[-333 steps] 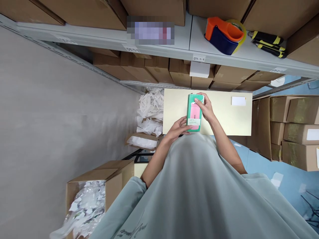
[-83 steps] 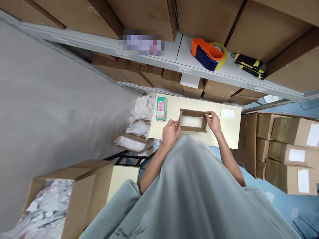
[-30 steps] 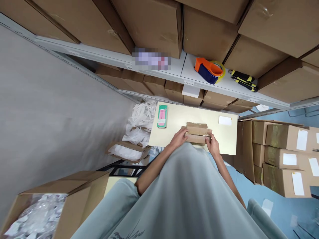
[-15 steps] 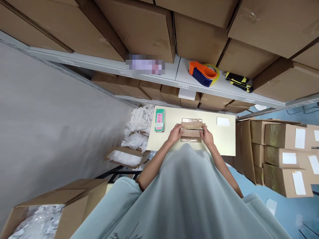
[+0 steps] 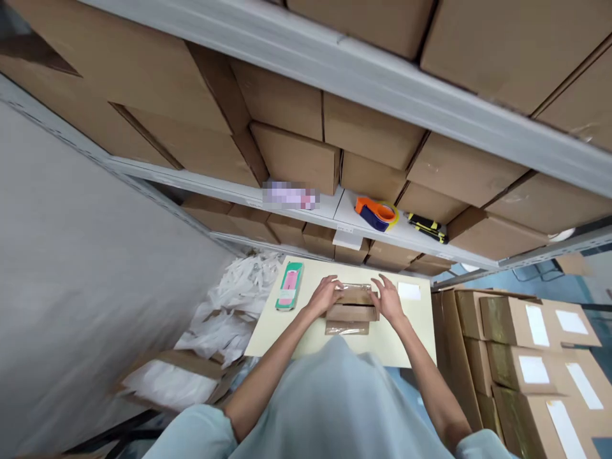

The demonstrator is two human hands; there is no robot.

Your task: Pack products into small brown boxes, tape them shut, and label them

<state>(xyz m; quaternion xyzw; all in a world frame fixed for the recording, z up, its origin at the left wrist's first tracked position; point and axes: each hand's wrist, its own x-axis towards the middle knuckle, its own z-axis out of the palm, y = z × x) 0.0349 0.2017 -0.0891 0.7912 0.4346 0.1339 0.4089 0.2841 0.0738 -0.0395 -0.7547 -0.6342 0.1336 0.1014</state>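
A small brown cardboard box [image 5: 351, 312] with shiny clear tape on its flaps lies on the pale yellow table [image 5: 306, 341], near its middle. My left hand [image 5: 326, 295] rests at the box's left side, fingers apart and touching its edge. At the right side is my right hand [image 5: 388, 299], its fingers spread and raised, with the thumb side by the box edge. A green and pink box [image 5: 289, 286] lies at the table's left. A white label sheet [image 5: 409, 291] is at the back right.
Above the table, a shelf [image 5: 306, 217] holds an orange and blue tape dispenser [image 5: 376, 213], black and yellow cutters [image 5: 427, 227] and cartons. Taped cartons [image 5: 509, 319] stand stacked at the right. White scraps [image 5: 248, 287] lie left of the table.
The view has tilted up, showing more shelf. Both hands have opened from their pinch on the box edges, with the right fingers lifted and spread.
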